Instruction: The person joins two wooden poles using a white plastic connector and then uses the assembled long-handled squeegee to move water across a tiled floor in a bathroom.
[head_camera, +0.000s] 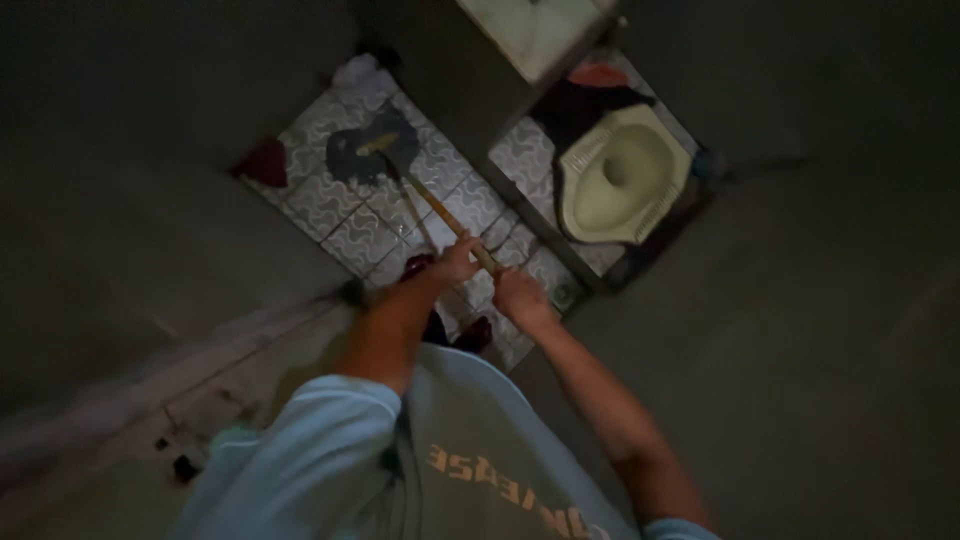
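Note:
Both of my hands grip a long wooden mop handle (430, 200). My left hand (455, 260) holds it further along the shaft, and my right hand (518, 295) holds it close to the near end. The dark grey mop head (365, 150) rests flat on the patterned floor tiles (330, 205) ahead of me. My light blue shirt fills the bottom of the view.
A pale green squat toilet pan (625, 175) sits to the right behind a low dark step (540, 215). A red object (265, 162) lies at the left tile edge. Dark walls close in on both sides. My feet in dark red footwear (475, 333) stand on the tiles.

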